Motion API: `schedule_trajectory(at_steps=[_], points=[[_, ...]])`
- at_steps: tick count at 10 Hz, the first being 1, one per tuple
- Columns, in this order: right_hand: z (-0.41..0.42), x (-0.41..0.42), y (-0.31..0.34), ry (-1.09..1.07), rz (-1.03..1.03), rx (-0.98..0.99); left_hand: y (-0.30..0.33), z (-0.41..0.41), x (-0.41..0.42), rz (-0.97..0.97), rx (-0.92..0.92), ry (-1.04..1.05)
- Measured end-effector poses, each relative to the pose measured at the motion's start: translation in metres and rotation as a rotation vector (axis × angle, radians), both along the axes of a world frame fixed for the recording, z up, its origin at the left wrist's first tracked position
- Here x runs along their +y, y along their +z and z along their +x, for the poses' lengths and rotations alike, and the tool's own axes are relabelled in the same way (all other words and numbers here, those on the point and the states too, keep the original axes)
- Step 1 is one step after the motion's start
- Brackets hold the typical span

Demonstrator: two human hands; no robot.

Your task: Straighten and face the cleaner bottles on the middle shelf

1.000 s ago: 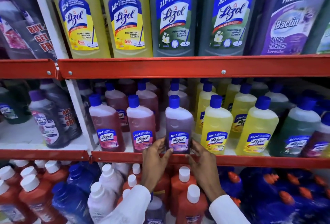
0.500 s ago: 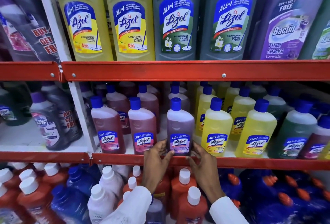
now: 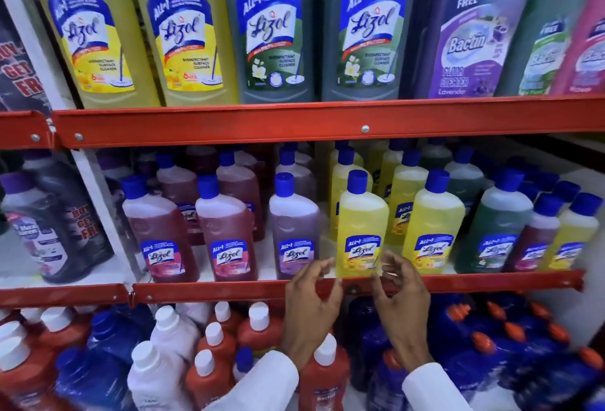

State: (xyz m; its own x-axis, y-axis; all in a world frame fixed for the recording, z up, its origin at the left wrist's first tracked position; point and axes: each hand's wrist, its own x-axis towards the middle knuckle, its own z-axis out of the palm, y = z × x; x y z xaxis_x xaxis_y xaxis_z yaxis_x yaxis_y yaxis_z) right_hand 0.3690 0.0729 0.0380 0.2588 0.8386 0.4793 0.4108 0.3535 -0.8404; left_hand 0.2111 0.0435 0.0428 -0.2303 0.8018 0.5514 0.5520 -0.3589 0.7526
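Note:
The middle shelf (image 3: 209,290) holds a front row of small blue-capped Lizol bottles: two pink ones (image 3: 160,224) (image 3: 226,220), a purple one (image 3: 294,224), two yellow ones (image 3: 361,220) (image 3: 433,217) and a green one (image 3: 499,224). Their labels face forward. My left hand (image 3: 311,302) and my right hand (image 3: 401,299) hover in front of the shelf rail, on either side of the first yellow bottle's base. The fingers of both hands are spread and curled, holding nothing. The purple bottle stands free just left of my left hand.
Large Lizol and Bactin bottles (image 3: 271,34) fill the shelf above. Below, red, white and blue bottles with white or orange caps (image 3: 258,329) crowd the lower shelf. A white upright (image 3: 98,214) divides off dark bottles (image 3: 49,230) at the left. More rows stand behind the front bottles.
Both hands let go of the purple bottle and shifted right to flank the first yellow bottle. The view moved closer and to the right.

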Motion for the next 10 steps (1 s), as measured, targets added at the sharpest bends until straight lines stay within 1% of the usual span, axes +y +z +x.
schedule_trajectory(at_steps=[1, 2, 3, 4, 5, 9, 10], points=[[0.007, 0.007, -0.002, 0.075, -0.061, -0.095, -0.005, 0.011, 0.014, -0.071, 0.078, -0.005], [0.003, 0.011, 0.001, 0.116, -0.080, -0.123, 0.002, 0.012, 0.018, -0.066, 0.086, -0.022], [-0.004, 0.006, 0.006, 0.154, -0.070, -0.124, 0.006, 0.005, 0.021, -0.060, 0.054, -0.014], [-0.008, 0.005, 0.009, 0.162, -0.070, -0.126, 0.002, -0.003, 0.025, -0.086, 0.052, 0.002], [0.023, 0.014, 0.010, 0.219, -0.079, -0.136, 0.006, 0.028, 0.027, -0.084, 0.043, 0.080], [0.021, 0.019, -0.002, 0.199, -0.094, -0.118, 0.000, 0.023, 0.033, -0.137, 0.020, 0.024], [0.028, 0.015, -0.001, 0.132, -0.045, 0.049, 0.011, 0.022, 0.030, -0.117, 0.068, 0.011]])
